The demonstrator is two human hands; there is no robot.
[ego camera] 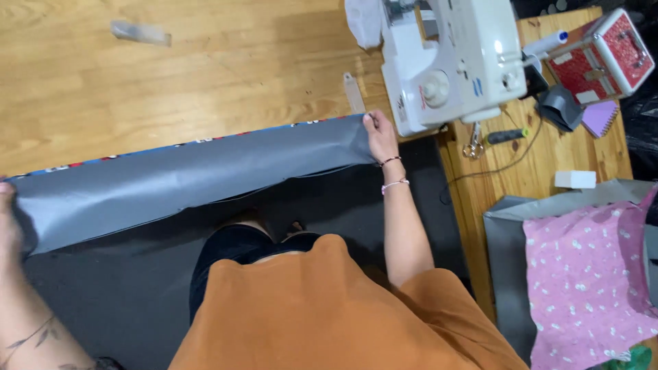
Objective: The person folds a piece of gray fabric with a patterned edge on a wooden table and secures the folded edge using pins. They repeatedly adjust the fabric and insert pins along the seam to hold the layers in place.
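Observation:
A long strip of grey fabric (185,179) with a coloured printed edge lies stretched across the wooden table (205,62). My right hand (379,134) pinches its right end, close to the white sewing machine (452,62). My left hand (8,219) grips the left end at the frame's left edge, only partly in view. The fabric is pulled taut between both hands, with its lower edge hanging over a dark mat (123,288) below the table edge.
A small clear ruler (354,92) lies beside the sewing machine. Scissors (473,145), a dark pen-like tool (507,136), a red patterned box (603,55) and a purple notepad (600,118) sit right. Pink printed fabric (589,274) on grey cloth lies lower right.

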